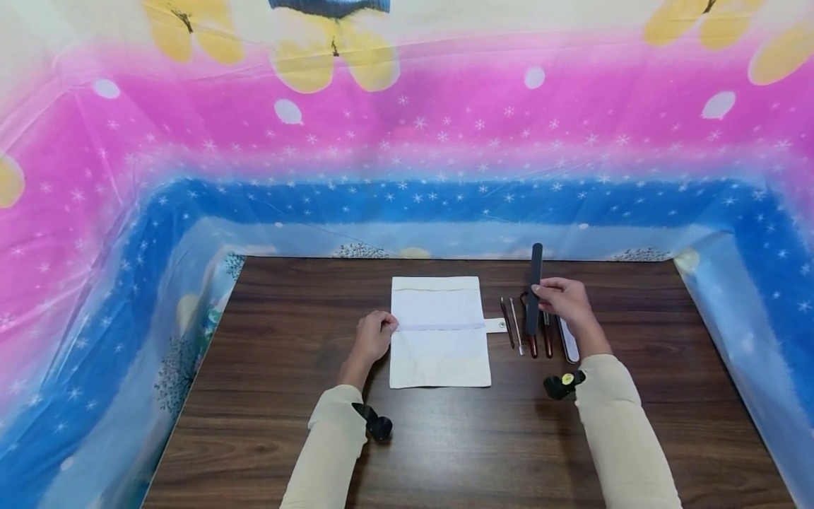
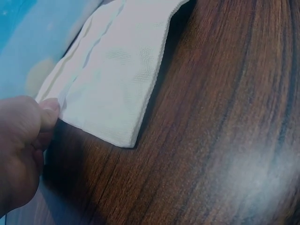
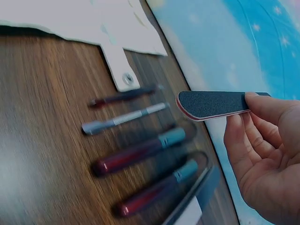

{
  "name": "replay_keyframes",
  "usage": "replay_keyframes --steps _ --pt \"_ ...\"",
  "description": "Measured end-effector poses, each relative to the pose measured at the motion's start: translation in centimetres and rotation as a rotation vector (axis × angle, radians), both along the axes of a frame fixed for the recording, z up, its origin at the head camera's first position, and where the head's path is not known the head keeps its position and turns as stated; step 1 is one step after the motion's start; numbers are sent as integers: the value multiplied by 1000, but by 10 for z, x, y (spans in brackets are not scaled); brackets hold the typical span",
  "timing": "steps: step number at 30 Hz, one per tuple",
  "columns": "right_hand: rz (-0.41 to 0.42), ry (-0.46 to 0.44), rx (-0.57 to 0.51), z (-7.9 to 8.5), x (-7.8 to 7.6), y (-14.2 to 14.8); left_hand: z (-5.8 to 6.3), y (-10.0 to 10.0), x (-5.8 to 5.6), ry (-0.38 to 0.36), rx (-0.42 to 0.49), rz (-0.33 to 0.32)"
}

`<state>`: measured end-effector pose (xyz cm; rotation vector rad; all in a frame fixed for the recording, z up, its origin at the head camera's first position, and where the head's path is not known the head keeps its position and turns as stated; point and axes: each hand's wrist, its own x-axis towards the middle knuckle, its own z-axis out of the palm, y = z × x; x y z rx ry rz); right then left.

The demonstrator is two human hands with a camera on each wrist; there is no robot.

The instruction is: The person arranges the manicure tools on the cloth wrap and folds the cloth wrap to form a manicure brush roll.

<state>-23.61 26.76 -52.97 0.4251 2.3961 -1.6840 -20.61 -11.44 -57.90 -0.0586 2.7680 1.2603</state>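
Note:
A white cloth roll-up pouch (image 1: 439, 360) lies spread flat, with a seam across its middle and a snap tab (image 1: 497, 325) on its right side. Thumb and fingers of my left hand (image 1: 374, 336) pinch its left edge, as the left wrist view also shows. My right hand (image 1: 568, 304) holds a black nail file (image 3: 213, 104) with a thin reddish edge, raised above the table. Beneath it lie a thin dark tool (image 3: 124, 96), a slim silver tool (image 3: 117, 120) and two tools with glossy dark-red handles (image 3: 133, 152). Their far ends are partly hidden or blurred.
Beside the red-handled tools lies another file-like piece (image 1: 568, 343), white with a dark edge. All of it rests on a dark wood-grain table (image 1: 286, 297). A patterned blue and pink cloth (image 1: 407, 198) rises behind the table's back edge and along both sides.

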Motion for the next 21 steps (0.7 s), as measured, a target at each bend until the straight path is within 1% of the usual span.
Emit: replay_keyframes --steps 5,11,14,18,21 --pt "45 -2 0 -2 -3 -24 -1 1 -1 -3 -10 -1" --pt "106 -18 -40 -6 -8 -61 -2 0 -1 9 -6 2" --pt "123 -31 -52 -8 -9 -76 -3 0 -1 21 -1 -1" --pt "130 -40 -68 -12 -11 -92 -4 -1 0 31 7 -8" --pt "151 -44 -95 -17 -13 -100 -6 -1 0 29 4 5"
